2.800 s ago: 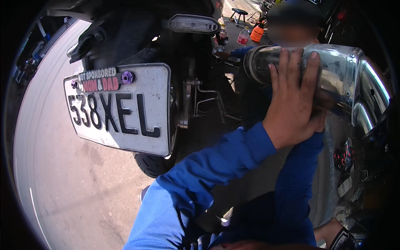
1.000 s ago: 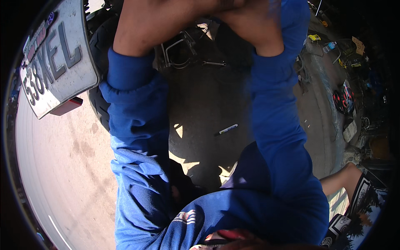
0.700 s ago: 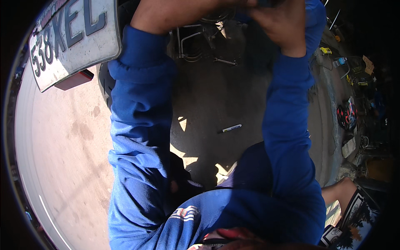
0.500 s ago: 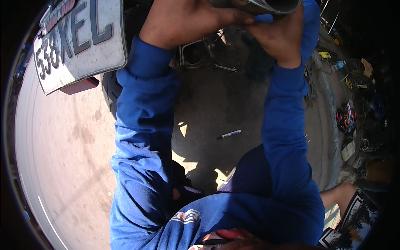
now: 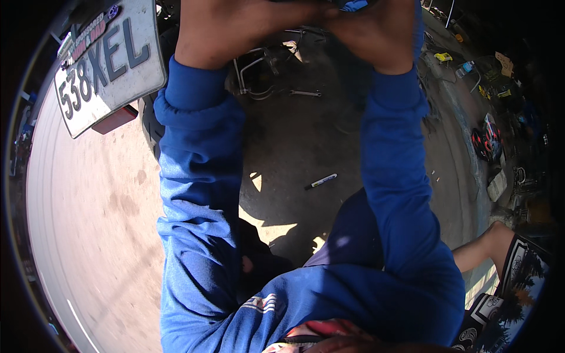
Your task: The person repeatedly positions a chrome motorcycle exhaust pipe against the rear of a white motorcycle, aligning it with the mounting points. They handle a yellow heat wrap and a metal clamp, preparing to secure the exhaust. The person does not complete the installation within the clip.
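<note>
Both hands were raised together at the top edge, left hand [image 5: 235, 29] and right hand [image 5: 371, 32] touching. I could not tell how the fingers were set. Left of them hung a number plate [image 5: 109, 65]; below lay a marker [image 5: 321, 181].

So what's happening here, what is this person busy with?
A person in blue sleeves has both arms raised, the left hand and right hand meeting at the picture's top edge; what they grip is cut off. A white number plate hangs at the left. On the concrete ground below lie a marker pen and a wrench.
</note>
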The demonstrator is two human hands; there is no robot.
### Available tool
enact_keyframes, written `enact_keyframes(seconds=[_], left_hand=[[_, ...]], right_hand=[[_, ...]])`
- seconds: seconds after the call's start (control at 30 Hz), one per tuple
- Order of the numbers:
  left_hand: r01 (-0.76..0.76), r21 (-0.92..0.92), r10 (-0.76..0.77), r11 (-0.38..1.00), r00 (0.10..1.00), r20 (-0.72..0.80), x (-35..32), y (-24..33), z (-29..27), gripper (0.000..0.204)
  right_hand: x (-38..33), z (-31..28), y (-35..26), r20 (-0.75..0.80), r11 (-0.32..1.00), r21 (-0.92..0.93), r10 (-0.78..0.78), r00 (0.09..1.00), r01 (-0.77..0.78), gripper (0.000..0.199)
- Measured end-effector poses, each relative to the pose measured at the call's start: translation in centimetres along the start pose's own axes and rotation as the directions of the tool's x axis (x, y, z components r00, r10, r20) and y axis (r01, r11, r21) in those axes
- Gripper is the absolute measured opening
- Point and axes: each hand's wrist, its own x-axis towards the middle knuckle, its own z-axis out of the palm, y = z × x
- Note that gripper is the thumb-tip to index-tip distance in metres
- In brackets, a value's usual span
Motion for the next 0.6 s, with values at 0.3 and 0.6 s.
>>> enact_keyframes(seconds=[0.3,0.6], left_hand=[[0.124,0.382,-0.148,0.916,0.988,0.034,-0.1,4.4,-0.7,0.111],[0.130,0.156,-0.139,0.979,0.989,0.047,-1.0,4.0,-0.1,0.118]], right_hand=[[-1.0,-0.4,-1.9,0.007,0.989,-0.147,0.013,1.000,-0.011,0.101],[-2.9,-1.0,-2.6,0.044,0.968,-0.053,0.249,0.967,-0.247,0.096]])
